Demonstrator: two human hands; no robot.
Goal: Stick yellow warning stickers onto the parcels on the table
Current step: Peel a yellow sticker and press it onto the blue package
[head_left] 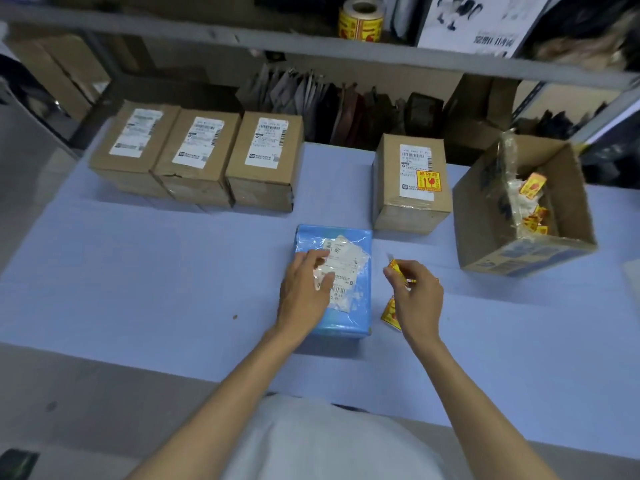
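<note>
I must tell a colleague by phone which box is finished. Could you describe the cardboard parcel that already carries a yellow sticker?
On the blue table, look at the far edge, right of the row of three brown parcels. One brown parcel stands alone there, left of the open carton. Only it has a yellow warning sticker on the lower right corner of its white label.

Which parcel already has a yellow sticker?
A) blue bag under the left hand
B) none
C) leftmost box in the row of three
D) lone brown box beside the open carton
D: the lone brown box has a yellow sticker on its top face; the blue bag and the row of three boxes show none.
</note>
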